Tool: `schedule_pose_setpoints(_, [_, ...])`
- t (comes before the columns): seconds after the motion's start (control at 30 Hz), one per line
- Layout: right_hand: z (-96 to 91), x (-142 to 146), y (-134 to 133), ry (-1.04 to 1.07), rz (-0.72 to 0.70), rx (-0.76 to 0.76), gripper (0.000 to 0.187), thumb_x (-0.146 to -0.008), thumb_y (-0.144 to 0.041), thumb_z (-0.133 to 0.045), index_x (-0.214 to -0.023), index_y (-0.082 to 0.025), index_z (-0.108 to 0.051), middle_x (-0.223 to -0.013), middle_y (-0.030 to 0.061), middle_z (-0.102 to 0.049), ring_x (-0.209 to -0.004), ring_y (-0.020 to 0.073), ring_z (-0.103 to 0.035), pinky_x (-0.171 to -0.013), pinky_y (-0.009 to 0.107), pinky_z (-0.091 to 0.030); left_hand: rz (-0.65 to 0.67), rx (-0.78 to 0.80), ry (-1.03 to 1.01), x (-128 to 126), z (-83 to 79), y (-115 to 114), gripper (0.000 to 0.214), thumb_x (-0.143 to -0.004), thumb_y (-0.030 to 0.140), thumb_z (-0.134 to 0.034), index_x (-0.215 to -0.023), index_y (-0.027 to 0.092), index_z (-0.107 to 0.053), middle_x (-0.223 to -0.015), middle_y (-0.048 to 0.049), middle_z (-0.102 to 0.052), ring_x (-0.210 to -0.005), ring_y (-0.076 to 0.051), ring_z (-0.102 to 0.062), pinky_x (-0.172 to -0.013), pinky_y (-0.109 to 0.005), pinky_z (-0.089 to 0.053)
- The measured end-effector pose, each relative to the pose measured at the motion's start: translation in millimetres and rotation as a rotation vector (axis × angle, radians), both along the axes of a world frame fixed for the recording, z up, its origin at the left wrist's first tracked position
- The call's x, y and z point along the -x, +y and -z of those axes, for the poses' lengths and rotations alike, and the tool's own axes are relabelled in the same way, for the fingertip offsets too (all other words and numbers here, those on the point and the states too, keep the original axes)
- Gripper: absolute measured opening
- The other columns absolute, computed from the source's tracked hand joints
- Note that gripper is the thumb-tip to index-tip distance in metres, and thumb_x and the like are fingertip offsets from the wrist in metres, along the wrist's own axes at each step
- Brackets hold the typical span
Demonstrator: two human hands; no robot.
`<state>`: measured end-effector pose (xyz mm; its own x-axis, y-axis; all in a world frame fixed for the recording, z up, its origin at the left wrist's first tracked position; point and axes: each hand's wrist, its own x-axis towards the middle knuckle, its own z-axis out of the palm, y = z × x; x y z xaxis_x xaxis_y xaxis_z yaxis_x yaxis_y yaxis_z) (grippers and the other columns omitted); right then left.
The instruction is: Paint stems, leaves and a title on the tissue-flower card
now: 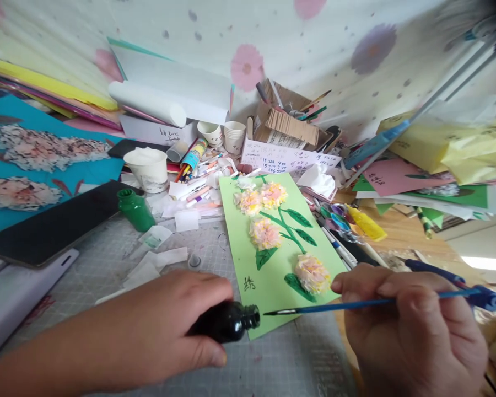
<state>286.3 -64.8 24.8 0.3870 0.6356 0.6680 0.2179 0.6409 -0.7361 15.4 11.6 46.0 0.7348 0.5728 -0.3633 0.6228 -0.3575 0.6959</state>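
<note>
My left hand [161, 325] is wrapped round a small black ink bottle [227, 321], tipped on its side with its open mouth facing right. My right hand [413, 325] pinches a thin blue paintbrush [355, 304] whose dark tip points at the bottle's mouth, a short gap away. Both sit at the near edge of a light green card [273, 275] bearing several tissue-paper flowers [312, 273] with painted green stems and leaves, and small black writing near its lower left.
A green bottle [135, 209] stands left of the card on the grey cutting mat [215, 248]. A dark phone [53, 226] lies at left. Paper cups [147, 168], pens, a cardboard box [287, 124] and stacked coloured papers [438, 143] crowd the back and right.
</note>
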Motion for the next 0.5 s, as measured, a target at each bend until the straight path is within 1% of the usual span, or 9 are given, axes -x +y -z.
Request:
schedule_pose_setpoints(0.07, [-0.1,7,-2,0.083,-0.070,0.005,0.017,-0.103,-0.022,-0.069,-0.087,-0.019,-0.074,-0.065,-0.0007,-0.072,-0.059,0.0182,-0.071,-0.059,0.033,-0.064,0.009,-0.018,-0.019,-1,-0.6,0,0.023,-0.085,0.041,-0.084,-0.104,0.030,-0.076,-0.108,-0.0004,-0.079,-0.102,-0.030,-0.072,-0.084,-0.035,-0.047])
schedule_pose_setpoints(0.13, [0.8,11,-4,0.097,-0.096,0.002,0.019,-0.102,-0.024,-0.074,-0.084,-0.018,-0.074,-0.063,-0.0011,-0.072,-0.059,0.0173,-0.072,-0.060,0.031,-0.064,0.016,-0.038,-0.025,-1,-0.6,-1,0.024,-0.085,0.041,-0.085,-0.106,0.030,-0.077,-0.108,-0.0004,-0.079,-0.102,-0.029,-0.072,-0.084,-0.034,-0.048])
schedule_pose_setpoints(0.2, [1.6,11,-4,0.096,-0.082,-0.001,0.020,-0.102,-0.025,-0.075,-0.083,-0.018,-0.074,-0.062,-0.0010,-0.071,-0.059,0.0179,-0.071,-0.061,0.033,-0.064,0.018,-0.036,-0.020,-1,-0.8,0,0.025,-0.085,0.040,-0.086,-0.106,0.030,-0.077,-0.107,0.0004,-0.079,-0.102,-0.029,-0.072,-0.084,-0.033,-0.049])
schedule_pose_setpoints(0.3, [1.5,6,0,0.155,-0.036,-0.024,0.017,-0.100,-0.022,-0.073,-0.083,-0.019,-0.074,-0.062,-0.0012,-0.071,-0.056,0.0177,-0.069,-0.059,0.034,-0.064,0.019,-0.012,-0.004,-1,-1.4,1,0.024,-0.084,0.039,-0.086,-0.104,0.029,-0.076,-0.106,0.0011,-0.078,-0.102,-0.029,-0.071,-0.086,-0.034,-0.048])
schedule_pose_setpoints(0.37, [1.1,2,3,0.182,-0.025,-0.031,0.017,-0.099,-0.019,-0.071,-0.082,-0.019,-0.075,-0.061,-0.0012,-0.071,-0.053,0.0173,-0.069,-0.056,0.033,-0.062,0.018,0.001,0.008,-1,-0.8,1,0.023,-0.084,0.039,-0.085,-0.103,0.030,-0.076,-0.107,0.0008,-0.078,-0.103,-0.029,-0.070,-0.087,-0.034,-0.047])
schedule_pose_setpoints(0.43, [1.2,-2,6,0.191,-0.028,-0.014,0.018,-0.098,-0.019,-0.072,-0.081,-0.019,-0.075,-0.061,-0.0005,-0.072,-0.054,0.0179,-0.070,-0.055,0.031,-0.062,0.022,0.013,0.020,0,1.0,0,0.023,-0.084,0.041,-0.085,-0.102,0.030,-0.076,-0.107,0.0005,-0.077,-0.104,-0.030,-0.069,-0.086,-0.034,-0.048])
schedule_pose_setpoints(0.5, [2.2,-5,7,0.195,-0.017,0.007,0.015,-0.099,-0.021,-0.074,-0.084,-0.019,-0.076,-0.064,0.0000,-0.075,-0.057,0.0181,-0.073,-0.054,0.030,-0.061,0.039,-0.026,0.002,2,3.2,-1,0.022,-0.085,0.042,-0.086,-0.103,0.032,-0.077,-0.107,0.0009,-0.078,-0.102,-0.029,-0.071,-0.084,-0.034,-0.049])
